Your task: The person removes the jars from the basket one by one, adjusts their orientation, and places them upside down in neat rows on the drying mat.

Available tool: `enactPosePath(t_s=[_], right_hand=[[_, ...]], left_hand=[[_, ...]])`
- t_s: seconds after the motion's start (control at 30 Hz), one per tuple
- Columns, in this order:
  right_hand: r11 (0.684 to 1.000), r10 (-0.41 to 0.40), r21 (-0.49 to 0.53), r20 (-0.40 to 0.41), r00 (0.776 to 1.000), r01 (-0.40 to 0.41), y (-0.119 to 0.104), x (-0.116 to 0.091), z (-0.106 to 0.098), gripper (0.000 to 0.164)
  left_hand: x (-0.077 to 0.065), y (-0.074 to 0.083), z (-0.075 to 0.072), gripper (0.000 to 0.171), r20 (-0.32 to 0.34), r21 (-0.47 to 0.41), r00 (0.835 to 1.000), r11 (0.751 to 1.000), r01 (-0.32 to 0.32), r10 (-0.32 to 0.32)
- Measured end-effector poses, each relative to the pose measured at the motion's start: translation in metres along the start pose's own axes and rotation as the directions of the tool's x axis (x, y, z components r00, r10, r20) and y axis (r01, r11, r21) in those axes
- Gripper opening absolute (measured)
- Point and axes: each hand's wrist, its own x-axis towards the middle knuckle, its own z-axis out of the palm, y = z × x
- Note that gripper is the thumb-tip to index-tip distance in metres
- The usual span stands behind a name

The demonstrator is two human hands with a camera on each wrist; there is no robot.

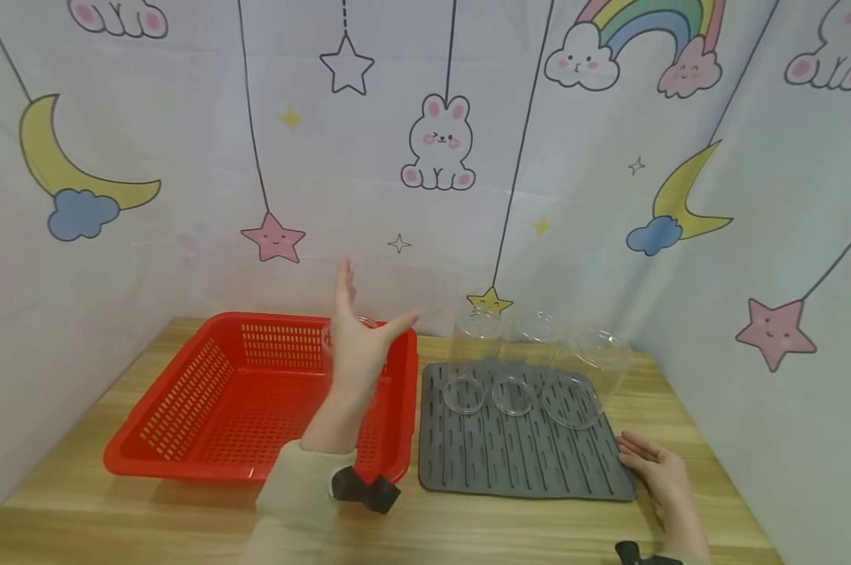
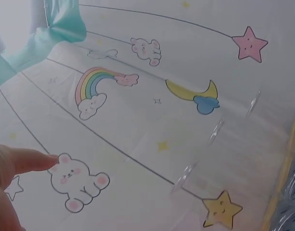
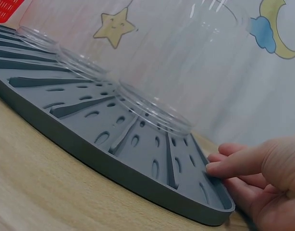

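My left hand [image 1: 358, 345] is raised over the right part of a red plastic basket [image 1: 256, 472], thumb spread away from the upright fingers and nothing in its grasp. Behind it, partly hidden, a clear cup [image 1: 327, 349] stands inside the basket. Three clear cups stand in a row on a grey ridged drying mat [image 1: 524, 471]: a left one [image 1: 476, 353], a middle one [image 1: 531, 353] and a right one [image 1: 601, 365]. My right hand [image 1: 661, 471] rests at the mat's right edge, its fingertips [image 3: 215, 168] right at the raised rim in the right wrist view.
Basket and mat sit side by side on a wooden table [image 1: 467, 526]. A white cloth [image 1: 369, 173] printed with bunnies, stars and moons hangs close behind the cups and along both sides. A teal curtain [image 2: 66, 21] shows in the left wrist view.
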Motion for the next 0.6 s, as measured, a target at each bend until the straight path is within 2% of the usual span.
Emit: enactPosePath(t_s=[0.2,0.4,0.5,0.6], right_hand=[[1.0,-0.021,0.013,-0.01,1.0,0.021,0.002,0.0,-0.001,0.06],[1.0,-0.015,0.015,-0.016,1.0,0.016,0.004,0.001,-0.002,0.062],[1.0,-0.017,0.025,-0.017,1.0,0.018,0.005,0.001,-0.001,0.062],[0.999,-0.015,0.029,-0.019,1.0,0.015,0.005,0.001,0.0,0.062]], left_hand=[[0.018,-0.006,-0.035,0.108,0.035,0.038,0.997,0.997,0.07,-0.071],[0.045,-0.02,-0.064,0.11,0.064,0.119,0.991,0.987,0.112,-0.12],[0.055,-0.027,-0.078,0.114,0.113,0.152,0.98,0.978,0.144,-0.162],[0.065,-0.032,-0.09,0.116,0.199,0.2,0.959,0.966,0.162,-0.202]])
